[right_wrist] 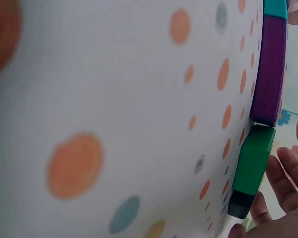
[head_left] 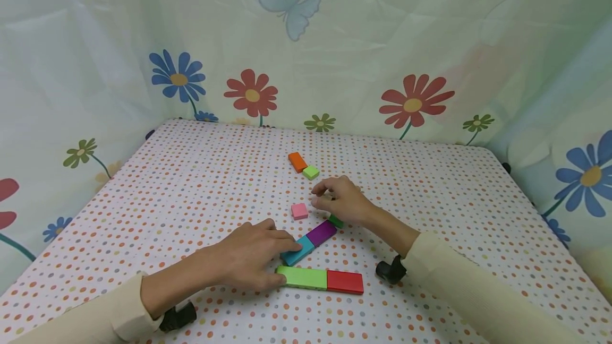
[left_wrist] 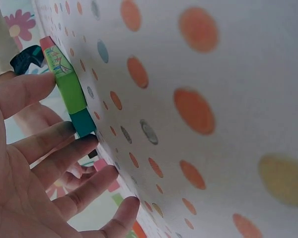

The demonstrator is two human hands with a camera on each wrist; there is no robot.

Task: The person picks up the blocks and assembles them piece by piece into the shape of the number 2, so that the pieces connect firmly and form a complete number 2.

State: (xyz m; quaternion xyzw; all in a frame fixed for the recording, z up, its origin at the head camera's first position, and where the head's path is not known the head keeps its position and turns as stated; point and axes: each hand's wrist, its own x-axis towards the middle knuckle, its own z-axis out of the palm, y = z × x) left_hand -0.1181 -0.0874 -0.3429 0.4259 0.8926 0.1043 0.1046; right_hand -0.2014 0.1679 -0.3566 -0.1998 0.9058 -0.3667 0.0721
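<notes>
My left hand lies low over the cloth with its fingers spread. Its index finger touches a blue block, and the thumb rests at the left end of a light green block. A purple block continues the slanting row from the blue one. Beyond it comes a dark green block, then a black block, mostly hidden in the head view. Over these hovers my right hand, fingers loosely bent; no block shows between them. Left of its fingertips lies a pink block.
A red block joins the right end of the light green one. Farther back, an orange block touches a small lime block. A dotted cloth covers the table, with flowered curtains around it.
</notes>
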